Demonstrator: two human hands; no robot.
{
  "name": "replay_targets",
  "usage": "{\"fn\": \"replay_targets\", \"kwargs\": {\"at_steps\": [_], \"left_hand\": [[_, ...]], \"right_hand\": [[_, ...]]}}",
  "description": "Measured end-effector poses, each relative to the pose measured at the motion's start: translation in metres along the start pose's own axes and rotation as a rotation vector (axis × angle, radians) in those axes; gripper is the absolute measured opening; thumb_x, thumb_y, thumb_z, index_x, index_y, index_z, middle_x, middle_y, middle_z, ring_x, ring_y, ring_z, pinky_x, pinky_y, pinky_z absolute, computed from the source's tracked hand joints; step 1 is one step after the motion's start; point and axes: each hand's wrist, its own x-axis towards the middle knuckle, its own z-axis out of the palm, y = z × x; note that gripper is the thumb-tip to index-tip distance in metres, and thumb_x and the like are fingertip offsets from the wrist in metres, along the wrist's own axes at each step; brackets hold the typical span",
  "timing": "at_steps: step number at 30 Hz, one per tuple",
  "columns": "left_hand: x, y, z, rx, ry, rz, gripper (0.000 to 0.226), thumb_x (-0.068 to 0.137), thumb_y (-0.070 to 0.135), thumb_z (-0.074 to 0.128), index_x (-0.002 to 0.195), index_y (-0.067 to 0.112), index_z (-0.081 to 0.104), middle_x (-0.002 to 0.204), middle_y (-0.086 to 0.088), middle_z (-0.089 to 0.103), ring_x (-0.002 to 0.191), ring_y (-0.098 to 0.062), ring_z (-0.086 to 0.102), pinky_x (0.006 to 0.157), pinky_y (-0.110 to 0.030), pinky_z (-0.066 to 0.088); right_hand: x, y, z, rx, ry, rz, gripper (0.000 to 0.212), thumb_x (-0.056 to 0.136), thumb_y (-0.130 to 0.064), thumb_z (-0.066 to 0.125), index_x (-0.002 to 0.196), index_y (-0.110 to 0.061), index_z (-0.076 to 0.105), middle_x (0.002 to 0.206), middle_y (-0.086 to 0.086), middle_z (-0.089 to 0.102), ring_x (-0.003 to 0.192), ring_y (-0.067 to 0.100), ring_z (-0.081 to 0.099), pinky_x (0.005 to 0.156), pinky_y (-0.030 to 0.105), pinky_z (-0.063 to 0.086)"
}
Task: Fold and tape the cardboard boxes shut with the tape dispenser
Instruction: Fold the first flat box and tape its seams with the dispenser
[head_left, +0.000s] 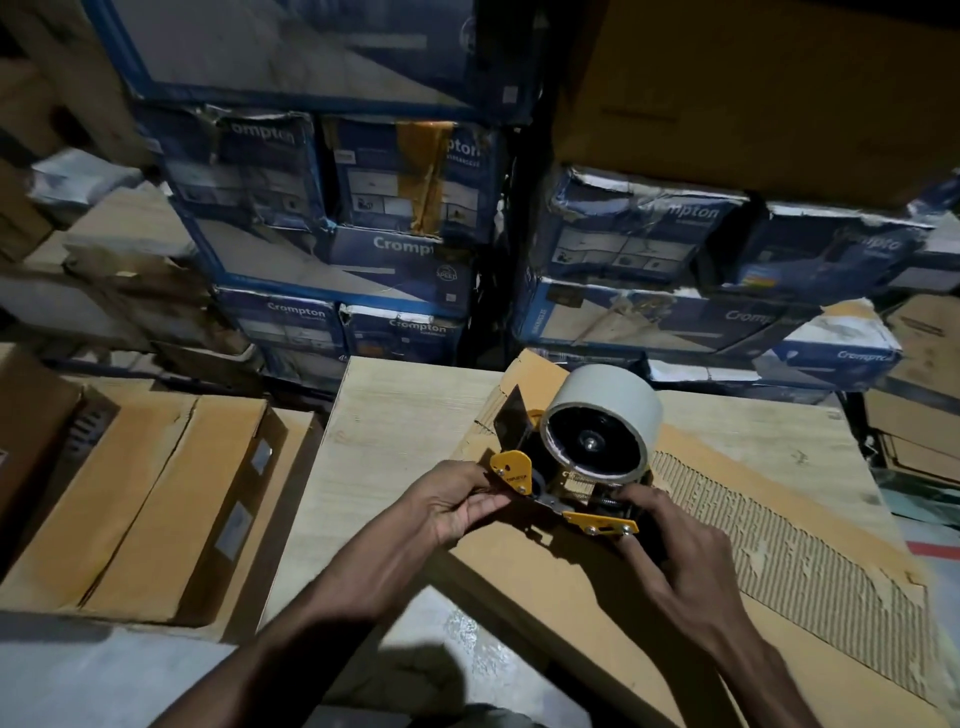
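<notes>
Provisionally, we judge the yellow-and-black metal tape dispenser (582, 467) rigid, weighty; left hand (452, 504) pinches its front, right hand (670, 540) grips its rear.

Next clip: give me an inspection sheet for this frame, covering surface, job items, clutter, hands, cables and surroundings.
Surface: pale wood-grain top with a cardboard piece lying on it.
Job's things: tape dispenser carrying a thick tape roll, held over the cardboard piece, whose top layer is torn at the right, showing the fluting.
Clutter: brown cartons at the left.
Grippers: left hand pinches the dispenser's yellow front end; right hand grips its handle end.
Cables: nothing seen.
Surroundings: dim storeroom; stacked blue printed boxes behind, several dented or torn.
</notes>
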Motion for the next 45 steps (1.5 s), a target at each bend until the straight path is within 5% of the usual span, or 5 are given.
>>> {"fn": "replay_targets", "kwargs": {"at_steps": [5, 8, 15, 25, 45], "left_hand": [[0.014, 0.010, -0.002, 0.170, -0.022, 0.249, 0.039, 0.094, -0.017, 0.058, 0.127, 0.003, 0.064, 0.116, -0.021, 0.074, 0.089, -0.027, 0.078, 0.070, -0.037, 0.066], [0.017, 0.028, 0.001, 0.272, -0.041, 0.338, 0.049, 0.092, -0.017, 0.060, 0.131, 0.012, 0.060, 0.102, -0.022, 0.077, 0.092, -0.030, 0.078, 0.075, -0.039, 0.066], [0.032, 0.074, -0.004, 0.430, 0.010, 0.454, 0.073, 0.090, -0.015, 0.065, 0.152, 0.020, 0.048, 0.094, -0.026, 0.076, 0.065, -0.018, 0.073, 0.059, -0.027, 0.063], [0.053, 0.096, -0.045, 0.497, -0.082, 0.461, 0.099, 0.081, 0.001, 0.081, 0.163, 0.022, 0.029, 0.100, -0.025, 0.077, 0.090, -0.032, 0.078, 0.083, -0.037, 0.064], [0.071, 0.077, -0.056, 0.515, -0.035, 0.582, 0.086, 0.088, 0.000, 0.078, 0.160, 0.021, 0.037, 0.098, -0.020, 0.078, 0.093, -0.033, 0.078, 0.085, -0.036, 0.063]], "right_hand": [[0.007, 0.004, 0.004, -0.009, -0.039, 0.007, 0.039, 0.091, -0.036, 0.061, 0.129, -0.038, 0.054, 0.104, -0.012, 0.075, 0.067, 0.000, 0.061, 0.059, 0.015, 0.050], [0.020, 0.002, 0.012, -0.003, -0.065, 0.052, 0.043, 0.091, -0.031, 0.067, 0.131, -0.038, 0.054, 0.108, -0.015, 0.074, 0.075, -0.004, 0.059, 0.066, 0.009, 0.042], [0.053, 0.013, 0.020, 0.008, -0.050, 0.004, 0.050, 0.091, -0.021, 0.077, 0.132, -0.037, 0.052, 0.112, -0.015, 0.070, 0.085, 0.001, 0.061, 0.066, 0.033, 0.061], [0.039, 0.044, -0.006, -0.120, -0.109, -0.071, 0.037, 0.097, -0.037, 0.065, 0.132, -0.035, 0.052, 0.107, -0.008, 0.075, 0.076, 0.012, 0.071, 0.060, 0.034, 0.060], [0.033, 0.044, 0.002, -0.187, -0.165, -0.079, 0.039, 0.096, -0.049, 0.046, 0.131, -0.034, 0.052, 0.102, -0.009, 0.073, 0.063, 0.010, 0.065, 0.048, 0.030, 0.053]]}}
